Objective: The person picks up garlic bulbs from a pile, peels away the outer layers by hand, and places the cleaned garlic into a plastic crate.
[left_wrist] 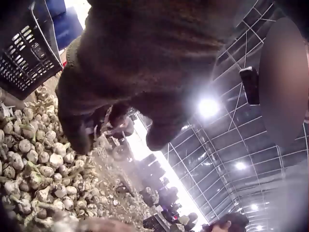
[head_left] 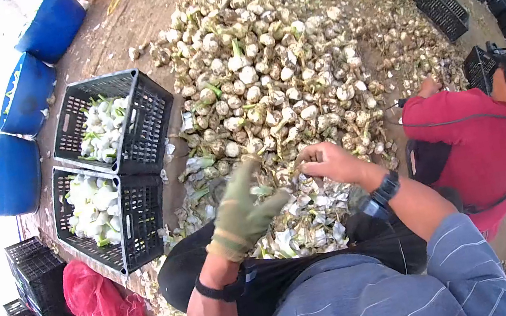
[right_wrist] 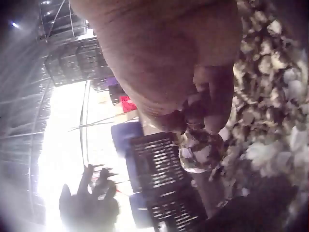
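Note:
My left hand (head_left: 242,210), in a greenish work glove, hovers over my lap with its fingers extended and apart, nothing between them. It fills the upper part of the left wrist view as a dark shape. Bare-skinned, my right hand (head_left: 332,163) is held at the near edge of a big heap of garlic bulbs (head_left: 280,79). Its curled fingers pinch a garlic bulb (right_wrist: 200,151), whose skin is partly white and partly brown in the right wrist view. Loose white peelings (head_left: 300,231) lie below both hands, between my legs.
Two black crates of trimmed white garlic, a farther crate (head_left: 102,127) and a nearer crate (head_left: 100,212), stand at the left. Blue barrels (head_left: 15,173) are behind them. A red mesh sack (head_left: 100,307) lies lower left. At the right sits a person in red (head_left: 473,139).

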`<move>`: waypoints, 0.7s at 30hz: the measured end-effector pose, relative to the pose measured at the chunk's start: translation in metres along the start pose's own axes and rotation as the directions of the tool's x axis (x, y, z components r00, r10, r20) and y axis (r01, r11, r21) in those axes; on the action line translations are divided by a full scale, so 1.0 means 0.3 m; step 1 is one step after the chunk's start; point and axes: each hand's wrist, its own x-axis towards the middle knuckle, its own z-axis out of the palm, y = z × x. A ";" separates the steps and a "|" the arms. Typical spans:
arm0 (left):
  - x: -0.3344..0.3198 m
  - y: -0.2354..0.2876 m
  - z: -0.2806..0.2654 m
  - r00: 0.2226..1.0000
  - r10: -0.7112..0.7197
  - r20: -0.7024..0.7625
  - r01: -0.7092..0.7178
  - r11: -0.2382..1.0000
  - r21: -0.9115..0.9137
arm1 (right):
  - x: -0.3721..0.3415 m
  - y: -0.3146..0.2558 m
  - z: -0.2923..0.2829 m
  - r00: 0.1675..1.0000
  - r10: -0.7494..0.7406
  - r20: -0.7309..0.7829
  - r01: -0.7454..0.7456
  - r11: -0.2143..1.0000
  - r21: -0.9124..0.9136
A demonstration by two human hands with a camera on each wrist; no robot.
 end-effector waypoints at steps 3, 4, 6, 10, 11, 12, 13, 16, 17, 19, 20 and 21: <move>-0.061 0.092 0.031 0.964 -0.073 0.255 0.201 0.827 -0.525 | -0.139 -0.134 0.067 0.999 -0.044 -0.023 0.049 0.965 0.257; -0.077 0.091 0.055 0.972 -0.090 0.219 0.200 0.810 -0.551 | -0.174 -0.146 0.092 0.994 -0.076 -0.077 0.095 0.952 0.292; -0.111 0.072 0.102 0.985 -0.103 0.138 0.165 0.800 -0.578 | -0.237 -0.173 0.156 0.972 -0.101 -0.212 0.172 0.921 0.349; -0.191 0.016 0.176 0.989 0.091 -0.115 -0.124 0.939 -0.322 | -0.306 -0.133 0.259 0.933 -0.110 -0.344 0.245 0.891 0.381; -0.203 0.014 0.182 0.965 0.193 -0.176 -0.224 0.959 -0.175 | -0.317 -0.132 0.281 0.922 -0.109 -0.371 0.255 0.892 0.373; -0.216 0.026 0.184 0.928 0.300 -0.221 -0.317 0.947 -0.045 | -0.327 -0.125 0.300 0.912 -0.107 -0.395 0.263 0.893 0.365; -0.223 0.020 0.195 0.904 0.350 -0.244 -0.367 0.930 -0.025 | -0.338 -0.118 0.316 0.903 -0.105 -0.417 0.268 0.895 0.356; -0.241 0.001 0.223 0.841 0.449 -0.302 -0.455 0.889 0.055 | -0.360 -0.114 0.356 0.886 -0.085 -0.455 0.254 0.911 0.325; -0.252 0.013 0.224 0.837 0.445 -0.318 -0.448 0.891 0.067 | -0.360 -0.117 0.371 0.877 -0.079 -0.474 0.260 0.908 0.328; -0.272 0.034 0.224 0.831 0.436 -0.345 -0.434 0.897 0.088 | -0.362 -0.128 0.393 0.868 -0.095 -0.487 0.274 0.910 0.310; -0.276 0.022 0.227 0.832 0.430 -0.352 -0.433 0.898 0.072 | -0.364 -0.133 0.399 0.867 -0.101 -0.489 0.274 0.915 0.297; -0.279 0.015 0.227 0.848 0.402 -0.346 -0.426 0.905 0.008 | -0.364 -0.135 0.404 0.865 -0.107 -0.490 0.275 0.919 0.283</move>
